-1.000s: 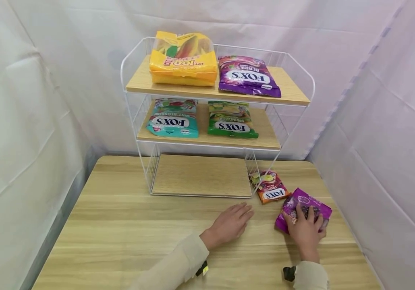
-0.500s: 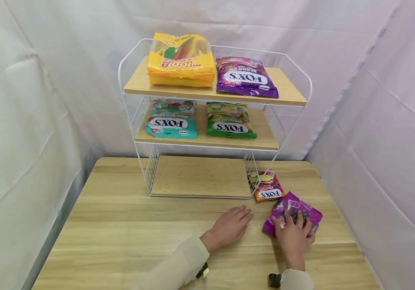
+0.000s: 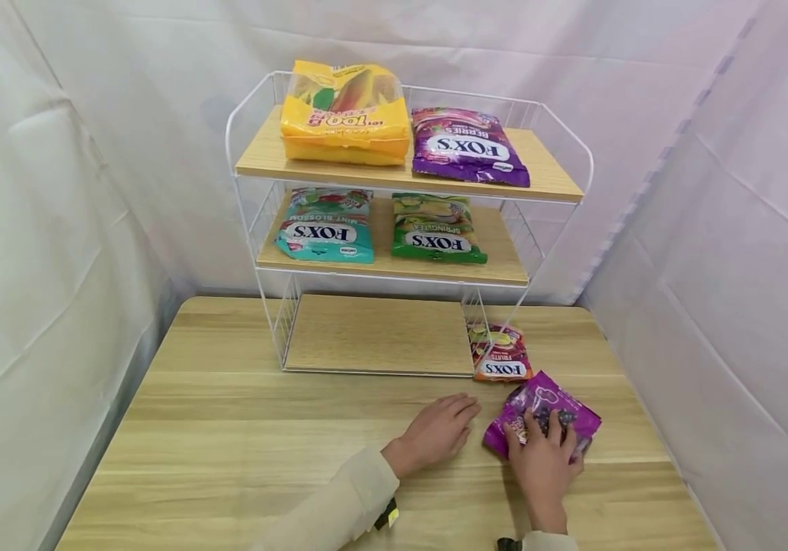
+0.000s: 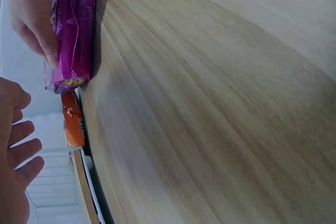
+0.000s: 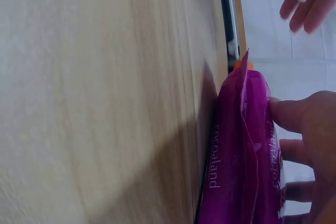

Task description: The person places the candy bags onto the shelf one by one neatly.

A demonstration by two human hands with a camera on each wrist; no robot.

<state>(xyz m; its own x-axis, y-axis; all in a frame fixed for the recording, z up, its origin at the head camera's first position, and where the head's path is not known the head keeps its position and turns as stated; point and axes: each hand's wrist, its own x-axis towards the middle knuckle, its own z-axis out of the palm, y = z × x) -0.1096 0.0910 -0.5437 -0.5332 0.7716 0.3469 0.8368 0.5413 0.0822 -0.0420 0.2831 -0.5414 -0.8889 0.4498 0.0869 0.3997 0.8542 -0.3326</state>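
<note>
In the head view, my right hand [image 3: 541,459] lies over a purple candy bag [image 3: 578,419] with dark berries pictured on it, gripping it from above with fingers spread. The right wrist view shows the thumb and fingers on the upper face of this purple bag [image 5: 231,156], whose seam reads "cocoaland". The bag is on the table. Just beyond it lies an orange-red FOX'S Fruits bag [image 3: 507,353], partly behind the rack's wire side. My left hand [image 3: 433,428] hovers low or rests at the table, left of the purple bag, fingers loosely extended and holding nothing.
A white wire rack with wooden shelves [image 3: 380,337] stands at the back. Its top shelf bears a yellow bag [image 3: 346,122] and a purple FOX'S Berries bag [image 3: 466,145]; the middle one bears teal [image 3: 328,229] and green [image 3: 438,229] FOX'S bags. White curtains surround the table [image 3: 229,459].
My right hand has slid the purple candy bag leftward and slightly nearer. The orange-red Fruits bag has shifted left against the rack. My left hand has stayed put.
</note>
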